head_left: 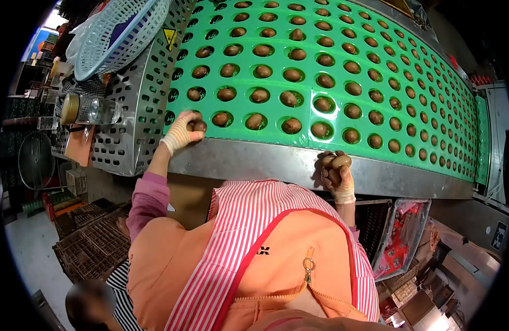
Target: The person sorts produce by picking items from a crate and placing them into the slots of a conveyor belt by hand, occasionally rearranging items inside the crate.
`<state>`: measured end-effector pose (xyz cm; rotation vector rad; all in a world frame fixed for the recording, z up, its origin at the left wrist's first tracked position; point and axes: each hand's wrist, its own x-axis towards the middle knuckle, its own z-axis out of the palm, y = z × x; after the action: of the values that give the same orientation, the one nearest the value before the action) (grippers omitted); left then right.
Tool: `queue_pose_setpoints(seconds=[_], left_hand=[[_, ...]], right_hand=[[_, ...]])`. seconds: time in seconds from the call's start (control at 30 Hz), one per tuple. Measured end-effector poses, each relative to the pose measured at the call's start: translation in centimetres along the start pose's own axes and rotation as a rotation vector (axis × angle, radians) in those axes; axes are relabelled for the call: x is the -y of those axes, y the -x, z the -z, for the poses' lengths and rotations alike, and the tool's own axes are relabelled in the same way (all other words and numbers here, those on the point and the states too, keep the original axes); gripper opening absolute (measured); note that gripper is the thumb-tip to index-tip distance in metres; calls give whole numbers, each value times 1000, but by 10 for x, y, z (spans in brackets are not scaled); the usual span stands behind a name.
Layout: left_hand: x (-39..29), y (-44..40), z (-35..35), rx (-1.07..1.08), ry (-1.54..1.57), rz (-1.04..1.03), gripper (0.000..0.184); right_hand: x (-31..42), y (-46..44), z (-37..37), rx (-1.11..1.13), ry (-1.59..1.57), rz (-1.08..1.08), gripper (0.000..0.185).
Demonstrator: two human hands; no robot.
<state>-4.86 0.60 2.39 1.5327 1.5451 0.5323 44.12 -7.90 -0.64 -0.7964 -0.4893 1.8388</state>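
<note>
Clutching several brown eggs (341,161), my right grip (344,185) could, if overloaded, drop one onto the metal ledge (254,159); my left grip (181,132) encloses at least one more.

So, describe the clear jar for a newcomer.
Start at the green pocketed surface, then go left to the perforated metal. There, below the pale-blue basket in the picture, is the jar. Unlike its neighbours, it pairs a see-through body with a gold lid.

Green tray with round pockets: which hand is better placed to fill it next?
Likely the left hand: it holds a brown oval egg at the green tray; the right hand holds eggs outside it.
</note>
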Motion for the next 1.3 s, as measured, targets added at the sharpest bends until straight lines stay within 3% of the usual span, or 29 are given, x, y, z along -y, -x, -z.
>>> queue_pose_setpoints(seconds=[0.03, 0.07, 0.17, 0.2, 0.3, 0.43, 0.47, 0.57, 0.6, 0.7, 0.73, 0.83, 0.87, 0.97, 1.0, 1.07, 1.13, 1.2, 1.3], left_hand=[[-2, 2, 6, 39, -190, 17, 54], [18, -1, 7, -70, -421, -114, 51], [-18, -25, 30, -65, -239, 316, 53], [-30, -33, 35, -219, -417, 246, 49], [-41, -59, 47, -334, -881, 182, 49], [-11, -87, 52, 19, -1459, 242, 32], [-2, -94, 55, 65, -1483, 248, 28], [20, -114, 57, 125, -1639, 278, 29], [-9, -116, 53, 207, -1743, 361, 39], [-17, -128, 65, -18, -1718, -5, 48], [2, -135, 68, -117, -1861, -151, 55], [44, -169, 74, -142, -1803, 60, 56], [59, -167, 75, -236, -1790, 1, 49], [-59, -148, 24, -152, -1321, 84, 45], [-88, -136, 4, -76, -1045, -4, 41], [-89, -107, -57, -63, -442, -369, 56], [-101, -83, -121, 382, 224, -291, 69], [-120, -54, -168, 466, 248, -450, 80], [-130, -20, -199, 313, 304, -361, 68]], right_hand=[[0, 2, 1, 12, -3, -7, 62], [1, 3, 8, 28, -35, -53, 65], [3, 7, 1, -77, -105, -84, 72], [4, 6, -6, -110, -123, -69, 78], [2, 4, -4, -81, -85, -47, 75], [2, 3, -12, -37, -17, 42, 55], [-1, 0, -14, -28, -1, 96, 51], [-2, -1, -23, -54, -36, 141, 46], [-3, -2, -24, -61, -47, 149, 46], [-2, -6, -26, -41, -63, 153, 48], [-2, -8, -25, -28, -77, 158, 50], [-5, -12, -19, 15, -102, 142, 55], [-5, -12, -17, 33, -104, 117, 57], [-3, -9, -24, -93, -36, 137, 60], [-12, -14, 4, -73, 95, 87, 56], [-6, -22, -22, -202, 393, 69, 56], [-10, -36, -41, -250, 549, 68, 56], [-19, -49, -51, -195, 802, 127, 57], [-23, -56, -85, -174, 1333, 420, 55]])
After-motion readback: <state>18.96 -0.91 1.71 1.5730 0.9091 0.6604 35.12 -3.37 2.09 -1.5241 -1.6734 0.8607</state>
